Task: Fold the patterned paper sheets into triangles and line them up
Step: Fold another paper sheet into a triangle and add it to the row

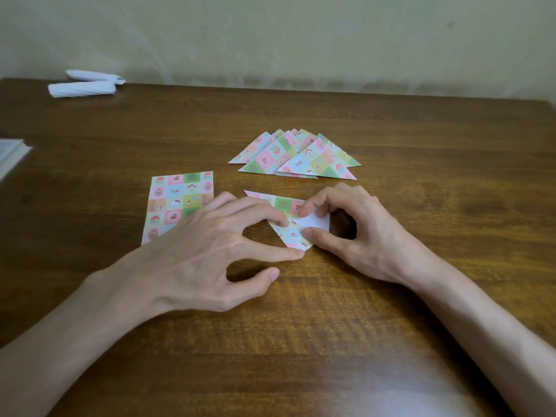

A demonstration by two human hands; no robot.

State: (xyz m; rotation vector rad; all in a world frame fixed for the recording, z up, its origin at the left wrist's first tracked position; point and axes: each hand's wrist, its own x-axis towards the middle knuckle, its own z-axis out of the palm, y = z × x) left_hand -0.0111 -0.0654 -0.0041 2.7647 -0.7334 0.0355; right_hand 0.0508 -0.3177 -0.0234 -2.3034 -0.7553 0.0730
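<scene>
**Both hands work one sheet near the middle of the table**

At the far left corner of the table lie two white paper rolls, side by side. A pale flat object, cut off by the frame, sits at the left edge. Right of it, a flat patterned sheet lies unfolded, its near part under the left hand. That hand is open: two stretched fingertips press the half-folded sheet down, with the thumb off the paper. This sheet lies near the table's middle, with a white underside showing at its right corner. Beyond it, toward the far edge, folded triangles overlap in a fanned pile. The right hand pinches the white flap between its curled forefinger and thumb.
</scene>
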